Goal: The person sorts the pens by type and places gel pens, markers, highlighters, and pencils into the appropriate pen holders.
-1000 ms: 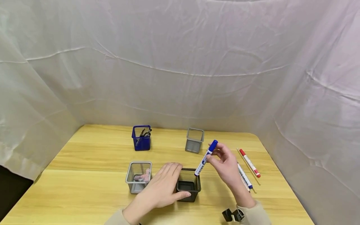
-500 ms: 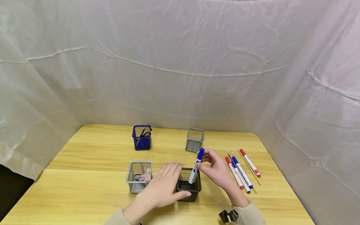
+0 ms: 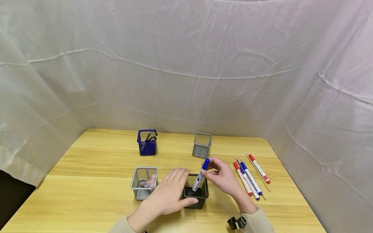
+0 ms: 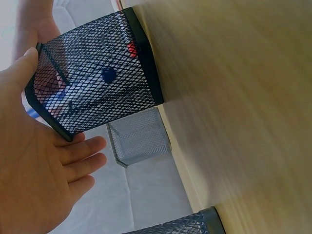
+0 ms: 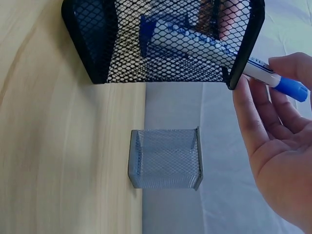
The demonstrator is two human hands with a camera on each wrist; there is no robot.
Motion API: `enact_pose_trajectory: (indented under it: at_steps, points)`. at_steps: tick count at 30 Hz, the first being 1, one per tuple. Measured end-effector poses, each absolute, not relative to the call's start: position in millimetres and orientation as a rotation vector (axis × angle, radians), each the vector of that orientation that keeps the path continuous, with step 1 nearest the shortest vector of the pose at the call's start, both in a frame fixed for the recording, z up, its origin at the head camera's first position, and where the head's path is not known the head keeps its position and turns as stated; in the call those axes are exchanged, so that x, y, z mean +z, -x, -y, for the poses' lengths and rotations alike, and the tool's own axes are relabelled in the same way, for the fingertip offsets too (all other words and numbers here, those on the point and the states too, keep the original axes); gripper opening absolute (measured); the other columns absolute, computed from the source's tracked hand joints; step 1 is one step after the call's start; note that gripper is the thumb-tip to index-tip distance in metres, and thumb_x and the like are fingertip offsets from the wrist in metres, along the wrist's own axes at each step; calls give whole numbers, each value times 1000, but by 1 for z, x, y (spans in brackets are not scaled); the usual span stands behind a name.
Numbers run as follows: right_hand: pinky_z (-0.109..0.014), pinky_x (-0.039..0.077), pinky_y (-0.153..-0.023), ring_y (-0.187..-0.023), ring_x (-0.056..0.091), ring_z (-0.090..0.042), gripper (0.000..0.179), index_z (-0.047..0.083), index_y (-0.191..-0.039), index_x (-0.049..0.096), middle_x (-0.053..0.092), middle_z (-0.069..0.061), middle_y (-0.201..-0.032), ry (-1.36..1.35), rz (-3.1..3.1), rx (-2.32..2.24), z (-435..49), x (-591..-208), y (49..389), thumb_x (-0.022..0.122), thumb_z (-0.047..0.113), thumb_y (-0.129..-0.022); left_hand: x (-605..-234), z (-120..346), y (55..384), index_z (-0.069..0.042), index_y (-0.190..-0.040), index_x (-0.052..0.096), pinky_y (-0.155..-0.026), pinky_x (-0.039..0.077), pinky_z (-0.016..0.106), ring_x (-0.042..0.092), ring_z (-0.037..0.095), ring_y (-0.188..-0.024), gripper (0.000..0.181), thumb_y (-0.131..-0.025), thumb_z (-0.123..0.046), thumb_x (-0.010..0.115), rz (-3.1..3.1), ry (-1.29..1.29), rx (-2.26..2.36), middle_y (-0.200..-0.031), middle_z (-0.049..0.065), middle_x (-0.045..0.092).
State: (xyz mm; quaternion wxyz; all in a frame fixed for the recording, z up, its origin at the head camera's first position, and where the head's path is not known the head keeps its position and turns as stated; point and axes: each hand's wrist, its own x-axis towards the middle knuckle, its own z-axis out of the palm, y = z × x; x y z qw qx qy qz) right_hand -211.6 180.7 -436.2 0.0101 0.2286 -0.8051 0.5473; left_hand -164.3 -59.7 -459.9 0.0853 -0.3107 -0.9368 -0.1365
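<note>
A black mesh pen holder [image 3: 198,203] stands at the table's front middle. My left hand [image 3: 169,192] lies along its left side, fingers straight. In the left wrist view the thumb [image 4: 28,66] touches the rim while the fingers [image 4: 80,170] extend past the opposite side. My right hand [image 3: 222,178] pinches a white marker with a blue cap [image 3: 199,179] between thumb and fingers near the capped end. The marker slants, cap up, its lower end inside the black holder. The right wrist view shows that lower part of the marker [image 5: 195,46] through the mesh.
Left of my left hand stands a silver mesh holder [image 3: 144,194] with pink items. Behind are a blue holder [image 3: 148,149] with black pens and a grey holder [image 3: 201,151]. Red markers [image 3: 259,168], blue markers [image 3: 251,179] and thin sticks [image 3: 258,173] lie right.
My right hand has moved left and down, bringing the marker's lower end from the holder's right rim down inside it. The left hand has stayed where it was.
</note>
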Motion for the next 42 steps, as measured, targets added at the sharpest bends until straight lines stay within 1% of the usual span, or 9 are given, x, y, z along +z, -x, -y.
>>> enact_pose_trajectory:
  at_steps: [5,10,13,18,26,30,35,38,42]
  points:
    - [-31,63,-84,-95,70,-22,21,-1,-109,69,73,-11,-103,-750,2575,1601,-184,-437,214,78,6,-91,-460,60,164,0,-156,40,-126,30,47,43,31,-146,97,-97,-77,42,2788,930,-401,-155,15,48]
    - [-33,63,-83,-92,70,-21,20,3,-109,71,72,-6,-103,-884,2632,1469,-190,-439,217,79,10,-92,-460,60,163,0,-156,41,-126,29,46,42,31,-147,97,-97,-77,43,2797,923,-414,-156,15,48]
    - [-32,63,-83,-94,69,-21,18,6,-107,71,70,-5,-105,-952,2662,1418,-193,-440,218,79,11,-92,-460,59,163,0,-156,41,-126,29,46,42,30,-147,96,-97,-76,44,2795,921,-416,-155,14,48]
    - [-31,62,-84,-98,70,-26,15,10,-105,70,67,-2,-106,-1002,2694,1375,-195,-441,219,78,14,-93,-460,59,163,0,-155,43,-126,29,44,43,29,-146,93,-97,-73,49,2786,926,-412,-154,13,49]
    - [-35,62,-86,-100,69,-28,31,-1,-117,67,69,-6,-108,-986,2700,1369,-196,-439,220,78,15,-93,-461,59,163,1,-155,41,-126,29,46,42,31,-147,94,-97,-71,53,2791,923,-424,-155,15,48]
    - [-40,63,-87,-101,70,-26,34,1,-121,66,70,-8,-112,-958,2674,1368,-196,-437,219,79,16,-93,-461,58,163,0,-157,39,-127,27,47,41,32,-148,95,-96,-72,54,2803,917,-426,-157,15,46]
    - [-36,62,-87,-104,69,-30,32,6,-122,66,69,-8,-116,-896,2582,1421,-197,-431,217,78,13,-93,-462,58,164,0,-157,39,-127,27,48,40,32,-148,95,-96,-72,54,2803,915,-430,-157,16,46]
    - [-34,62,-87,-106,69,-32,31,5,-123,66,69,-8,-118,-875,2506,1430,-199,-428,217,77,10,-95,-461,58,164,0,-157,39,-127,27,48,41,32,-148,95,-96,-71,54,2800,915,-431,-157,16,46]
    - [-32,62,-87,-105,69,-30,31,3,-125,65,69,-8,-119,-810,2449,1423,-203,-424,218,75,9,-96,-461,58,165,0,-157,39,-127,27,48,40,32,-148,96,-96,-72,54,2812,914,-419,-157,16,46]
